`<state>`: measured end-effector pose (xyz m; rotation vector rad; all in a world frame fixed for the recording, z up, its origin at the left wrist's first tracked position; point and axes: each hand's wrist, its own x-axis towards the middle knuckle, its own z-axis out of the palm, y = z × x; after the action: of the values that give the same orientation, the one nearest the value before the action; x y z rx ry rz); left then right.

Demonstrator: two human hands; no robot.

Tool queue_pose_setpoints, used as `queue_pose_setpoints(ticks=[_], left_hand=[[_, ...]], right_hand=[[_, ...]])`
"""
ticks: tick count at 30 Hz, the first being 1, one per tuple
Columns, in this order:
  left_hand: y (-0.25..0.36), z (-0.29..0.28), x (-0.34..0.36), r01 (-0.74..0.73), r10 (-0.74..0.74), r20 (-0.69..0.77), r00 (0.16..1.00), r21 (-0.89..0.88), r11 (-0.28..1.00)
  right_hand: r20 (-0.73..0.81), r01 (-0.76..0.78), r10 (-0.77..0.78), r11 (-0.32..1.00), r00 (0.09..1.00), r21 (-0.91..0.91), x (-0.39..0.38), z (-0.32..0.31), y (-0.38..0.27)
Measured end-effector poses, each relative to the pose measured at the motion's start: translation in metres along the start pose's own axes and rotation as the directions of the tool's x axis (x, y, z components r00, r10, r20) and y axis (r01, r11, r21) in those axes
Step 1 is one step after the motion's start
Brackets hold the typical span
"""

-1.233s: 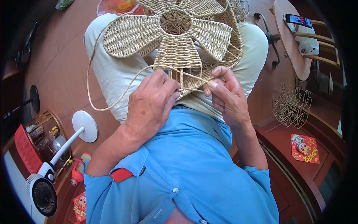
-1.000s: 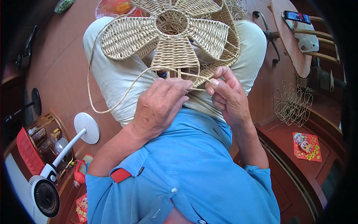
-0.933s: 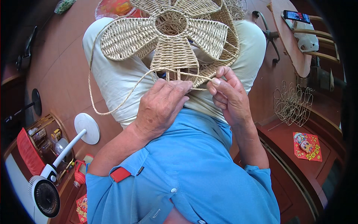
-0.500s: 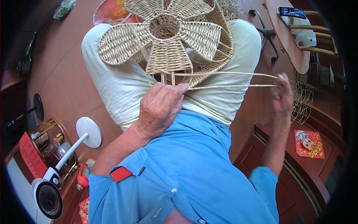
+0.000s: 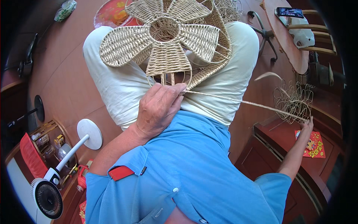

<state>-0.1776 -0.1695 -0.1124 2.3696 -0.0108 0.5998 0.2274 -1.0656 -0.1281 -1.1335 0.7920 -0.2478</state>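
Note:
A straw-coloured woven flower (image 5: 169,58) with broad petals and a round open centre rests across my thighs. Its nearest petal is woven only partway, with bare rods showing at the tip. My left hand (image 5: 158,108) is closed on that petal tip, thumb and fingers pinching the frame where the cord comes out. From there a twisted cord (image 5: 238,100) runs taut to my right hand (image 5: 307,127), which is stretched far out to the right and closed on it. The cord's loose tail (image 5: 269,75) curls in the air above the floor.
Bent wire frames (image 5: 298,102) stand by the red furniture on the right. A round-edged table (image 5: 285,41) holds a phone (image 5: 290,12) at upper right. At left are a white fan (image 5: 47,198) and a basket (image 5: 48,128). A red patterned round thing (image 5: 112,14) lies beyond my knees.
My right hand has swung outward and down to the right, drawing the cord through into one long taut strand. My left hand stays at the petal tip.

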Motion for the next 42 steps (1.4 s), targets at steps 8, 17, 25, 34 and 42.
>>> queue_pose_setpoints(ticks=[8, 17, 25, 34, 42], left_hand=[[0.000, -0.001, -0.001, 0.026, -0.029, 0.053, 0.998, 0.046, 0.999], [0.006, -0.001, 0.003, -0.029, 0.028, 0.019, 0.999, 0.050, 0.998], [0.007, -0.011, 0.008, -0.036, 0.032, 0.040, 0.999, 0.113, 0.993], [0.005, -0.010, 0.010, -0.007, 0.009, -0.006, 1.000, 0.189, 0.982], [0.009, -0.006, 0.002, 0.040, -0.042, 0.003, 0.999, 0.242, 0.969]], right_hand=[[0.592, 0.633, -0.288, 0.070, 0.753, -0.771, -0.189, 0.149, 0.065], [0.926, 0.806, 0.300, 0.474, 0.230, -0.354, -0.596, 0.304, 0.298], [0.930, 0.682, 0.320, 0.641, 0.179, -0.352, -0.587, 0.290, 0.320], [0.938, 0.758, 0.276, 0.561, 0.207, -0.333, -0.584, 0.293, 0.334], [0.953, 0.798, 0.225, 0.525, 0.204, -0.295, -0.582, 0.294, 0.338]])
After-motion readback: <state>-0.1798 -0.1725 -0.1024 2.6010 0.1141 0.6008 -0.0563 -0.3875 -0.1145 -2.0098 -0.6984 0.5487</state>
